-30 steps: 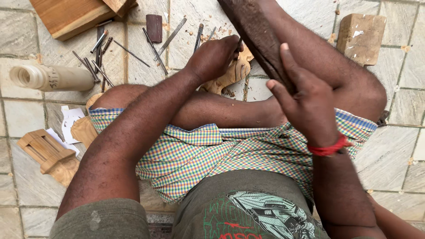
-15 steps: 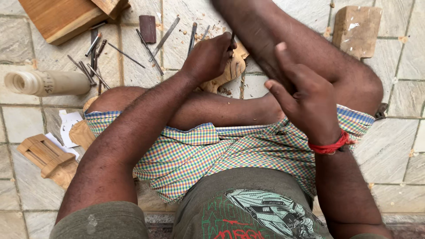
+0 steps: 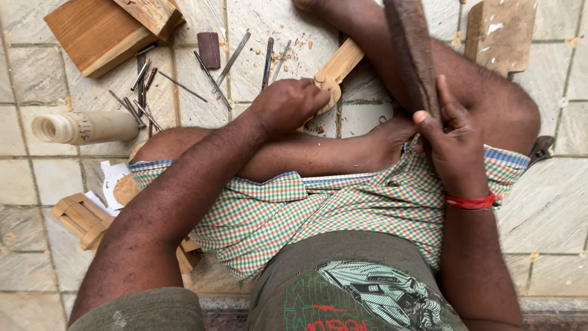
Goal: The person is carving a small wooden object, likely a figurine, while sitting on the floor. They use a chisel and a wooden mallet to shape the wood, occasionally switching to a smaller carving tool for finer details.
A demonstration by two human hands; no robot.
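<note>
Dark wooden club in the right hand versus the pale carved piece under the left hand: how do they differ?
The dark wooden club is nearly black, thick and plain; the pale carved piece is light tan, flat, with a scalloped carved end. The right hand grips the club, raised over the leg; the left hand presses the carved piece on the tiled floor. Both are wood and lie lengthwise away from the person.

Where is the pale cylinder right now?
In the head view, the pale cylinder lies on the floor tiles far left, beside the scattered chisels, below the wood block.
</note>
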